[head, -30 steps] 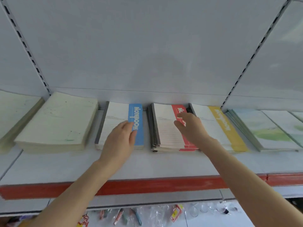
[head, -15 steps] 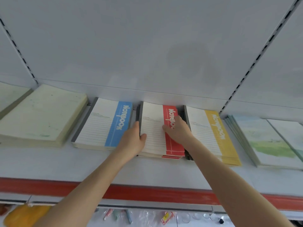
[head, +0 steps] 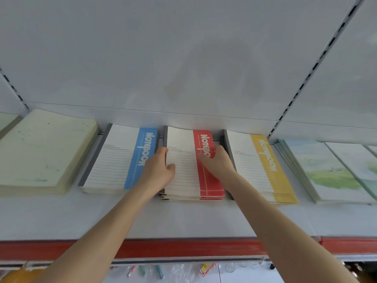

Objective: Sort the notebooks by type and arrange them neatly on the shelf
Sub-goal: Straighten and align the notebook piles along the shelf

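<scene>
While the left hand (head: 158, 170) grips the red notebook stack (head: 183, 180), the right hand (head: 216, 162) seemingly pinches its right edge.

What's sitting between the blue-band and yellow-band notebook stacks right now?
The red-band notebook stack, in the head view. The left hand grips its left edge, the right hand its right edge.

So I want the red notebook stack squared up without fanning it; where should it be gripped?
Grip the red notebook stack by its two long edges, left hand from the left, right hand from the right: it lies flat, lower books splayed.
</scene>
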A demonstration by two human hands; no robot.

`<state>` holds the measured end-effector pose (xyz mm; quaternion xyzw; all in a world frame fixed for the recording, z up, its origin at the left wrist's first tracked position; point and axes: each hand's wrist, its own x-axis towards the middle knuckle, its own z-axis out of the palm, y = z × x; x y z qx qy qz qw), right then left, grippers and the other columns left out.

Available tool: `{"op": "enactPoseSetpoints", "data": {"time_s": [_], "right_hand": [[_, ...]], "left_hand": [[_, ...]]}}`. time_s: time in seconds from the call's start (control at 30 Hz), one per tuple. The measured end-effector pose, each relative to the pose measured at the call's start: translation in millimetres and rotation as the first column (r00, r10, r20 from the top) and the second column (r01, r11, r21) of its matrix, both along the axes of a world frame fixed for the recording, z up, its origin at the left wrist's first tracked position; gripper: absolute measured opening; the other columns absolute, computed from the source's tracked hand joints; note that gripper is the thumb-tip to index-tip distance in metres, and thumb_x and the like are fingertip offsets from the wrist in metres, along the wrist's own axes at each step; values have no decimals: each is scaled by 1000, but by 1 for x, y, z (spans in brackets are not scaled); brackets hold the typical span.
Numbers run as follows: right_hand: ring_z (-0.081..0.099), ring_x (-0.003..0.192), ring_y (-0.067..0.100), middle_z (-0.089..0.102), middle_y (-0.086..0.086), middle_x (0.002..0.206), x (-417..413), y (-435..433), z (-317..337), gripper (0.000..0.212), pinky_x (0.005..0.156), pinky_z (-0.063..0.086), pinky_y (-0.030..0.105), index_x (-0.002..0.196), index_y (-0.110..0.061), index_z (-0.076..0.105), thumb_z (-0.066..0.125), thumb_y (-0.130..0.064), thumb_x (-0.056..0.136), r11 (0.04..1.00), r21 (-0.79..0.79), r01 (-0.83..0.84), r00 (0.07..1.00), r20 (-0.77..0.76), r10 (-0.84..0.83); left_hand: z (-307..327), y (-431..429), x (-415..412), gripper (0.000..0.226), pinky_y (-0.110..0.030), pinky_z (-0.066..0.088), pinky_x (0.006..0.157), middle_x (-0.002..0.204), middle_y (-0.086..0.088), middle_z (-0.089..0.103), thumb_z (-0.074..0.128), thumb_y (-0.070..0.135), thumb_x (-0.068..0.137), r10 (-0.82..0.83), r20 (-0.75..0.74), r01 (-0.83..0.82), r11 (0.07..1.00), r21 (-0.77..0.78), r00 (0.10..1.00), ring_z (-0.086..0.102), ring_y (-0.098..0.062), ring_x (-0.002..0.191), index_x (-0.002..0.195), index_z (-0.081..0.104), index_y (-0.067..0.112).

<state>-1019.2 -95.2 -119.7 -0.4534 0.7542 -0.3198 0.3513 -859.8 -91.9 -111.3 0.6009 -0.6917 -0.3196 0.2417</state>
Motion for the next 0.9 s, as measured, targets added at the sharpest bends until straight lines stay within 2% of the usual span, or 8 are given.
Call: {"op": "enactPoseSetpoints", "data": {"time_s": [0.17, 0.33, 0.43, 0.57, 0.63, 0.73, 0.83, 0.9], "right_hand": [[62, 93, 24, 64, 5, 106, -1, -10, 3, 37, 77, 51, 36, 118, -10, 48, 53, -31, 88, 999, 12, -53, 993, -103, 54], [63, 92, 23, 64, 0, 97, -3, -19, 3, 13, 88, 52, 42, 98, -18, 53, 55, -26, 88, 1000, 2, -26, 1000, -7, 26], [60, 93, 20, 60, -2, 100, 1, -19, 1, 35, 84, 50, 36, 117, -16, 47, 56, -31, 87, 1000, 11, 22, 1000, -21, -21], [64, 92, 26, 66, 7, 98, -2, -22, 12, 24, 85, 53, 40, 108, -8, 57, 54, -23, 89, 999, 16, -33, 999, -21, 33], [65, 83, 27, 66, 12, 92, -4, -27, 13, 24, 76, 54, 36, 106, -3, 57, 53, -19, 89, 1000, 0, -31, 999, 17, 31], [55, 66, 18, 57, 2, 82, -1, -31, 10, 25, 61, 48, 30, 109, -7, 54, 51, -21, 88, 1000, 13, -21, 1000, 17, 21], [59, 72, 21, 58, 2, 78, -1, -30, 15, 8, 72, 52, 36, 91, -14, 53, 49, -20, 90, 998, 29, -58, 998, 13, 57], [65, 86, 27, 65, 10, 92, -3, -25, 24, 13, 82, 53, 39, 90, -11, 57, 48, -21, 92, 991, 27, -128, 992, -13, 128]], "left_hand": [[4, -11, -7, 35, -22, 40, 77, 124, -6, 55, 48, 15, 94, -7, 0, 7, 1000, 18, 1000, 54, -18, 102, 127, 41, 7], [3, -32, -14, 36, -25, 40, 79, 126, -8, 54, 47, 13, 94, 27, -34, -25, 997, 74, 999, 53, -20, 107, 129, 40, 7], [2, -35, -12, 47, -22, 36, 80, 134, -6, 48, 47, 13, 94, 43, -36, -41, 998, 53, 998, 49, -18, 112, 140, 34, 9], [0, -40, -11, 52, -22, 33, 91, 146, -5, 37, 47, 16, 96, 32, -63, -29, 999, 38, 997, 40, -17, 126, 144, 28, 11], [-1, -45, -14, 53, -26, 34, 96, 147, -7, 35, 46, 18, 96, 25, -49, -22, 998, 53, 998, 37, -21, 131, 145, 27, 11], [-1, -47, -19, 53, -26, 34, 96, 146, -8, 36, 45, 18, 96, 23, -30, -22, 999, 41, 999, 39, -22, 130, 145, 26, 11], [0, -47, -16, 52, -25, 32, 99, 149, -6, 32, 45, 20, 97, 29, -73, -26, 998, 50, 997, 36, -20, 132, 145, 27, 12], [3, -43, -12, 53, -28, 29, 104, 151, -4, 29, 44, 25, 97, -5, -93, 11, 998, 69, 996, 31, -19, 136, 146, 25, 13]]}}
